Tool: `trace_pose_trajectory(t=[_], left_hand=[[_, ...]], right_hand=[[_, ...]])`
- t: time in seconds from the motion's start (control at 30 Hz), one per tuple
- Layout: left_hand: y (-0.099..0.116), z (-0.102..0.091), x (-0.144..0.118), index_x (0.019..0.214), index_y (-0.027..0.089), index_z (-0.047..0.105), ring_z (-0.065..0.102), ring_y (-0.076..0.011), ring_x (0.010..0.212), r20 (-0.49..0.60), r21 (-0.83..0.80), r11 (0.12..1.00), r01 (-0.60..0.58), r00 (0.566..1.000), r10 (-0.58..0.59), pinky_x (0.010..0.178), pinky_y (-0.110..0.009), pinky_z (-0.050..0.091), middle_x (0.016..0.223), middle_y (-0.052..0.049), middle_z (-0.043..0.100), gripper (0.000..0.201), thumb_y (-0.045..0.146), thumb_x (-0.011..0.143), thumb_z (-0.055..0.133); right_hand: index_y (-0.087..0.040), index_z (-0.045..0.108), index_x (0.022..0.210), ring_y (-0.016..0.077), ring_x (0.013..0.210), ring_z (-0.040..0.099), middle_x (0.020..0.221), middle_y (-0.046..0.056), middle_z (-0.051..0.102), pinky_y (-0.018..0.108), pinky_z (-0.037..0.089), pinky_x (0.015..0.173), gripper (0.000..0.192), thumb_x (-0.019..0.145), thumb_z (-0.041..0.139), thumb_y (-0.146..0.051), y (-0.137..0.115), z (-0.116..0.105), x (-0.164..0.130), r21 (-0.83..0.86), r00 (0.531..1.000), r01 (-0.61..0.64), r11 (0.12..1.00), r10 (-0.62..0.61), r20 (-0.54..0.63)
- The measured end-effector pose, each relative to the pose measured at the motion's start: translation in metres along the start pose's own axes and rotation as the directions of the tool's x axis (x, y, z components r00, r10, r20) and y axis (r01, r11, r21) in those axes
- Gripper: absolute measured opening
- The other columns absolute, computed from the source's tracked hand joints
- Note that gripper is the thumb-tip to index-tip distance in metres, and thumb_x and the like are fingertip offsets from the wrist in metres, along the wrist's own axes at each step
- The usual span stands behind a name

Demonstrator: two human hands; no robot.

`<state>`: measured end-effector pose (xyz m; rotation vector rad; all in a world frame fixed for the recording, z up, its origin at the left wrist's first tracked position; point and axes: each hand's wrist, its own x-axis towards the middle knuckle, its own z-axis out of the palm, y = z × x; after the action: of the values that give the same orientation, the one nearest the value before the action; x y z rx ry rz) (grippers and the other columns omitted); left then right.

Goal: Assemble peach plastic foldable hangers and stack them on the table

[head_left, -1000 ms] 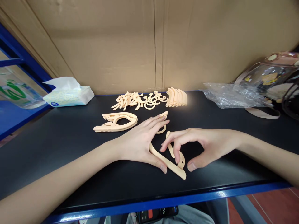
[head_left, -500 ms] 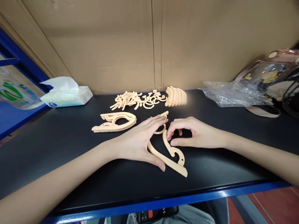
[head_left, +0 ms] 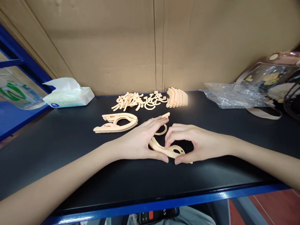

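On the black tabletop (head_left: 70, 150), near its front blue edge, a peach plastic hanger piece (head_left: 169, 151) lay flat between the two hands. Its long axis ran roughly left to right, tilted a little toward the near right, and a small hole showed close to its right end. A curved hook part (head_left: 162, 130) of the same colour rose from it toward the back wall, ending in a short straight tip.

The table was dark and matte, backed by a wall of brown cardboard (head_left: 140, 47). At the rear lay a loose heap of small hooks (head_left: 138, 101), and just right of it a neat row of curved pieces (head_left: 177, 97). A stack of assembled hangers (head_left: 116, 122) sat left of the hands. A tissue pack (head_left: 67, 95) stood at the far left beside blue shelving (head_left: 14, 59), and crumpled clear plastic (head_left: 232, 95) and a transparent bag (head_left: 272, 76) lay at the far right.

The left hand (head_left: 140, 142) lay nearly flat and open, fingers stretched over the hook, thumb pressed against the piece's near edge. The right hand (head_left: 192, 142) was curled, thumb and fingertips pinching the piece's right part.
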<state>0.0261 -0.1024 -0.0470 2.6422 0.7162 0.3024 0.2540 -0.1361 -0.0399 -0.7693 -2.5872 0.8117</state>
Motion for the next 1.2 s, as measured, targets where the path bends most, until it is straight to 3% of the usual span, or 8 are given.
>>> trace_pose_trajectory(t=[0.27, 0.57, 0.77, 0.97, 1.2], left_hand=[[-0.002, 0.001, -0.002, 0.147, 0.022, 0.020, 0.028, -0.0237, 0.140, -0.007, 0.018, 0.999, 0.039, 0.999, -0.039, 0.113, -0.043, 0.031, 0.154, -0.010, 0.027, 0.088, 0.058, 0.079, 0.062], [-0.001, -0.002, -0.002, 0.146, 0.020, 0.025, 0.030, -0.0245, 0.139, 0.005, 0.051, 0.998, 0.024, 1.000, -0.024, 0.110, -0.041, 0.036, 0.152, -0.011, 0.032, 0.083, 0.059, 0.081, 0.058], [0.002, -0.003, -0.002, 0.145, 0.021, 0.027, 0.034, -0.0240, 0.136, 0.016, 0.063, 0.997, 0.035, 0.999, -0.036, 0.108, -0.040, 0.037, 0.150, -0.009, 0.035, 0.079, 0.060, 0.082, 0.056], [0.002, -0.006, -0.004, 0.141, 0.021, 0.033, 0.038, -0.0207, 0.133, 0.004, 0.053, 0.998, -0.019, 1.000, 0.019, 0.107, -0.040, 0.038, 0.144, -0.008, 0.042, 0.045, 0.027, 0.096, 0.036], [-0.001, -0.008, -0.004, 0.129, 0.021, 0.050, 0.051, -0.0188, 0.119, -0.051, 0.157, 0.987, 0.035, 0.998, -0.027, 0.099, -0.035, 0.045, 0.131, -0.008, 0.052, 0.051, 0.001, 0.085, 0.033]], right_hand=[[-0.018, 0.061, 0.094, 0.0146, 0.093, 0.055, 0.097, 0.003, 0.059, 0.027, 0.044, 0.081, 0.021, 0.076, 0.058, -0.007, 0.016, -0.005, 0.000, -0.159, 0.993, 0.009, 0.987, -0.027, -0.113], [-0.021, 0.058, 0.097, 0.0121, 0.088, 0.061, 0.111, 0.003, 0.056, 0.026, 0.049, 0.078, 0.021, 0.080, 0.053, -0.010, 0.020, -0.005, -0.002, -0.180, 0.986, -0.029, 0.983, -0.002, -0.169], [-0.021, 0.059, 0.095, 0.0153, 0.088, 0.057, 0.096, 0.002, 0.060, 0.029, 0.046, 0.078, 0.017, 0.083, 0.051, -0.011, 0.022, -0.010, -0.002, -0.340, 0.983, -0.052, 0.939, -0.011, -0.181], [-0.022, 0.058, 0.093, 0.0176, 0.087, 0.056, 0.093, 0.002, 0.063, 0.033, 0.043, 0.081, 0.011, 0.085, 0.053, -0.016, 0.025, -0.014, -0.001, -0.395, 0.982, -0.057, 0.917, -0.019, -0.186], [-0.021, 0.058, 0.094, 0.0188, 0.088, 0.056, 0.092, 0.003, 0.065, 0.035, 0.041, 0.082, 0.008, 0.088, 0.053, -0.021, 0.024, -0.014, 0.000, -0.448, 0.977, -0.120, 0.886, 0.025, -0.212]])
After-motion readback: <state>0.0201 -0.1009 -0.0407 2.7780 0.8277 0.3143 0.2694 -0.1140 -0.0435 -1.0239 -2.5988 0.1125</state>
